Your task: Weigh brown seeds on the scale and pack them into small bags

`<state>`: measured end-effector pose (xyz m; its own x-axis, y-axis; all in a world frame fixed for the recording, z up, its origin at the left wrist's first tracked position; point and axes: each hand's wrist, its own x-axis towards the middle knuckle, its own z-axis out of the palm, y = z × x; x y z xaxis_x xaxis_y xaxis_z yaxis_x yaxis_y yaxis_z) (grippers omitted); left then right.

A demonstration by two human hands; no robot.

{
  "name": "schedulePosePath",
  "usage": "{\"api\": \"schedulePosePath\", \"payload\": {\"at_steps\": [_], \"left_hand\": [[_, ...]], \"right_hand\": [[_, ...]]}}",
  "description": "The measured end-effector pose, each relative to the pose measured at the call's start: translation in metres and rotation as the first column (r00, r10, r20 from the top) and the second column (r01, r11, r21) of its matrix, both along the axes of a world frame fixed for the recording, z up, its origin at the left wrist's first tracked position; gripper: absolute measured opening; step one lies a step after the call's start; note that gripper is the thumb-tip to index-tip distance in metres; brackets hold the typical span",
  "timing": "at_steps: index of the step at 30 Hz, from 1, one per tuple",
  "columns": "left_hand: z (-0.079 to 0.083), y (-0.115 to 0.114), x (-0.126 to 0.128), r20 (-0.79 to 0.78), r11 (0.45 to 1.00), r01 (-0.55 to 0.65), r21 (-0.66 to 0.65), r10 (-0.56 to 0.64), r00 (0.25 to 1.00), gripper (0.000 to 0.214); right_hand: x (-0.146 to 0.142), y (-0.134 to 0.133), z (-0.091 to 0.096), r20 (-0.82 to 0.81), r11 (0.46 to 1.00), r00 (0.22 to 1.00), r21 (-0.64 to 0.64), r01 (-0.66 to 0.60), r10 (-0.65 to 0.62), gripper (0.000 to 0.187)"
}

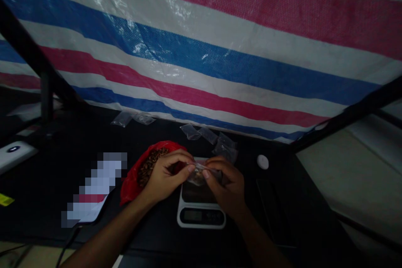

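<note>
My left hand (166, 173) and my right hand (224, 184) pinch the top of a small clear plastic bag (197, 174) from either side. Something brownish lies inside it. The bag hangs just above a white-framed digital kitchen scale (201, 215), whose display is dark. Nearest my left hand, a red plastic bag (133, 184) lies open, filled with brown granules (150, 165) that look like seeds or dried pieces. My left hand partly covers its mouth.
Several empty clear bags (224, 146) lie behind the scale, and more (122, 119) lie further left along the dark table (276, 213). A pixelated flat object (94, 188) with a cable sits left. A white round item (262, 161) sits right. A striped tarp (188, 58) hangs behind.
</note>
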<state>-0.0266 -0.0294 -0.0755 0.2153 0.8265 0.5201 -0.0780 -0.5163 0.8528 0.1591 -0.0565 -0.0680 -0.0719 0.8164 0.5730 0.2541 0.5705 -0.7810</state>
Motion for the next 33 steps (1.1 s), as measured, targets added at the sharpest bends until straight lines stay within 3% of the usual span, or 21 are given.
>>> {"api": "schedulePosePath", "payload": {"at_steps": [4, 13, 20, 26, 30, 33], "left_hand": [[0.007, -0.004, 0.001, -0.056, 0.997, 0.015, 0.076, -0.011, 0.998, 0.007], [0.018, -0.011, -0.002, -0.111, 0.995, 0.061, 0.078, -0.052, 0.992, 0.009], [0.028, -0.046, -0.01, -0.198, 0.992, 0.127, -0.012, -0.127, 0.972, 0.013], [0.012, -0.094, -0.008, -0.219, 0.952, 0.193, -0.238, -0.246, 0.944, 0.016], [0.007, -0.108, -0.02, -0.346, 0.958, 0.044, -0.283, -0.145, 0.927, 0.021], [0.014, -0.105, -0.042, -0.506, 0.97, -0.115, -0.215, -0.01, 0.862, 0.027]], "right_hand": [[-0.002, -0.004, 0.007, 0.063, 0.999, 0.998, 0.037, -0.014, 0.012, 0.013], [-0.003, -0.01, 0.022, 0.176, 0.997, 0.984, 0.07, -0.027, 0.014, 0.008], [0.024, -0.056, 0.03, 0.173, 0.991, 0.983, -0.128, -0.044, 0.066, 0.006], [0.042, -0.103, 0.021, 0.166, 0.949, 0.976, -0.303, -0.084, 0.139, 0.014], [0.061, -0.107, 0.03, 0.193, 0.896, 0.975, -0.443, -0.018, 0.115, 0.015], [0.085, -0.098, 0.041, 0.251, 0.919, 0.961, -0.338, 0.204, -0.121, 0.015]]}}
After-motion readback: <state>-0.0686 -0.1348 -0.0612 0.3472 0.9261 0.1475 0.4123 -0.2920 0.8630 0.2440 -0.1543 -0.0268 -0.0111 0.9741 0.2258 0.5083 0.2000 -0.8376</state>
